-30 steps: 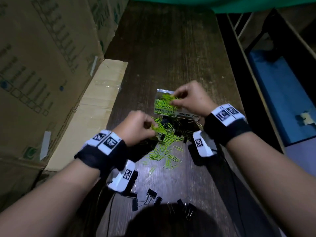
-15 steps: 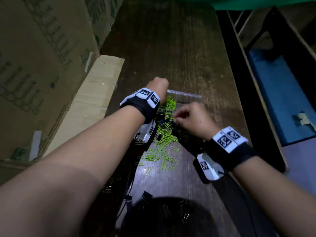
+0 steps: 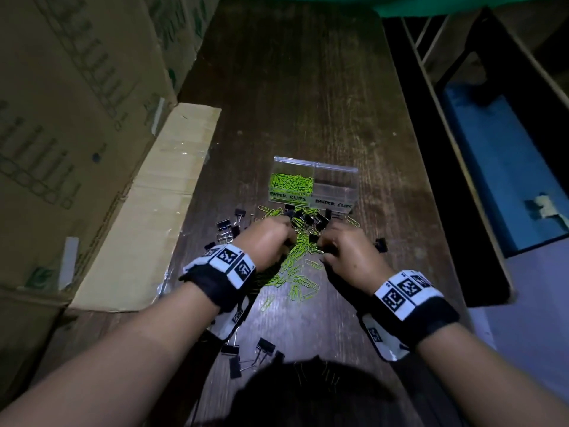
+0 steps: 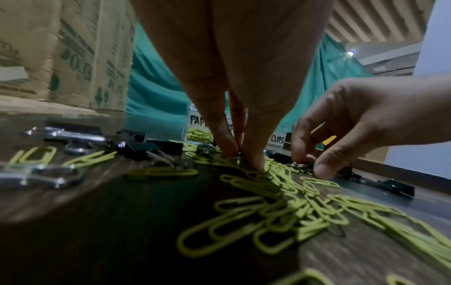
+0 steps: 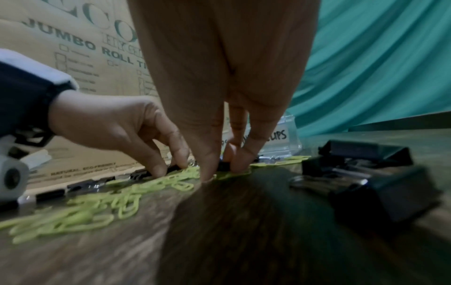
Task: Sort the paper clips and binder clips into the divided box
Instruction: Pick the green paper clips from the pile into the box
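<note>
You are working both hands down into the mixed pile just in front of the clear divided box, so each carry stays short. Your left hand is closing its fingertips on green paper clips, while your right hand is pinching what looks like a black binder clip. The paper-clip compartment is already holding green clips; the binder-clip side is looking empty, with binder clips lying scattered on the wooden table.

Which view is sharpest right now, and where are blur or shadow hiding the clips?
Head view is sharpest: the clear divided plastic box labels read, though a dark shadow covers the bottom edge. Left wrist view blurs the near green paper clips. Right wrist view is smeared, shadow covering the dark wooden table and the black binder clips.
</note>
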Tool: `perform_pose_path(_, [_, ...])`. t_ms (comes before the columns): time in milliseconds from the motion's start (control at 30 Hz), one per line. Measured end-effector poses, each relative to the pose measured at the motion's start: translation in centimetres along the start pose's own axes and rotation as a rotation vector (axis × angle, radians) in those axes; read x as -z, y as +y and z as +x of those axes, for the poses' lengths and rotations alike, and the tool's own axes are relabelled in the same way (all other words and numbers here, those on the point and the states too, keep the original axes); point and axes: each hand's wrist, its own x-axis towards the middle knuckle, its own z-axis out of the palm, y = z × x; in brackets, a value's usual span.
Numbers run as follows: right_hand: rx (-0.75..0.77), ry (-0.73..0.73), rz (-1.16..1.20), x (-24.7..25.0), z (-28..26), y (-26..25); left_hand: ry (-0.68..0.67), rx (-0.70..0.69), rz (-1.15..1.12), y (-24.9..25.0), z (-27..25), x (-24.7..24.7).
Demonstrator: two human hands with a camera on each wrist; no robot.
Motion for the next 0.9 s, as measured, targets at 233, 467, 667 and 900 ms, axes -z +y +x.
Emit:
perform_pose_path(233, [-0.204, 0.157, -0.062, 3.0, -1.4, 2.4, 0.342, 0.138, -0.216, -2.6, -3.0, 2.9])
perform_pose_path(467, [-0.068, 0.049, -0.072, 1.4, 0.9, 0.0, 0.287, 0.308, -0.033, -6.2, -3.6, 4.3])
perform_pose_path(667, [-0.058, -0.014, -0.086, -0.7, 2.2, -1.1, 0.038, 0.076, -0.048, -2.1, -0.4, 2.4])
perform_pose_path(900, [-0.114, 0.168, -0.008, 1.3, 0.4, 1.1, 0.102, 0.000, -0.031, -2.9, -1.2, 1.7])
